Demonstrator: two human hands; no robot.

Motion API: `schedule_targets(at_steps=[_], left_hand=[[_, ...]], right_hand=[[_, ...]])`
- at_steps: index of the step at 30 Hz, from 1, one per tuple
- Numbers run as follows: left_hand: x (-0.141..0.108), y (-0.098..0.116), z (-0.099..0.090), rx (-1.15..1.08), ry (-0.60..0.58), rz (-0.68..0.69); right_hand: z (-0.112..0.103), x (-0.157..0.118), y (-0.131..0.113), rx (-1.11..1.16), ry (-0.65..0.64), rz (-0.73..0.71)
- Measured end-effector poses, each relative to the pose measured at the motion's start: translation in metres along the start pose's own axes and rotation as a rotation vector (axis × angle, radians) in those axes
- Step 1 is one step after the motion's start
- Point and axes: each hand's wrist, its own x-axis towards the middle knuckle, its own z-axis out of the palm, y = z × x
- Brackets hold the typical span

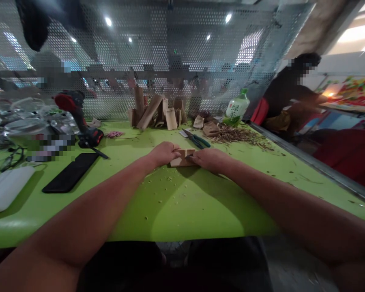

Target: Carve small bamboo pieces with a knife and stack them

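Observation:
A small pale wooden block (179, 163) with a notch in its upper edge is in front of me, just above the green table. My left hand (164, 154) is closed on the block's left end, thumb across its face. My right hand (211, 159) is closed at the right end, its fingertips around a small dark thing (190, 155) set against the notch; its kind is too small to tell. Just beyond the hands lie green-handled pliers (197, 140). Pale wood crumbs (169, 178) are scattered on the table below the block.
Wood offcuts (152, 111) lean at the back by a perforated metal screen (158, 52). A green-labelled bottle (236, 107) stands behind a heap of shavings (243, 136). Leftward are a cordless drill (79, 113), a black phone (71, 172) and a white case (9, 188). Another person (292, 89) sits at right.

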Motion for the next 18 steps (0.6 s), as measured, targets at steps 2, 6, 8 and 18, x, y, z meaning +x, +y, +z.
schedule_targets(at_steps=[2,6,8,18], left_hand=[[0.000,0.000,0.000,0.004,0.005,0.000],[0.001,0.000,0.000,0.013,0.007,0.001],[0.001,0.001,0.000,0.022,0.011,0.013],[-0.002,0.006,-0.002,0.028,-0.004,0.083]], right_hand=[[-0.001,0.001,0.002,-0.007,-0.011,-0.059],[-0.003,-0.004,-0.001,0.007,-0.040,-0.083],[-0.006,-0.008,-0.005,0.030,-0.068,-0.030],[-0.005,-0.018,-0.008,0.060,0.064,0.035]])
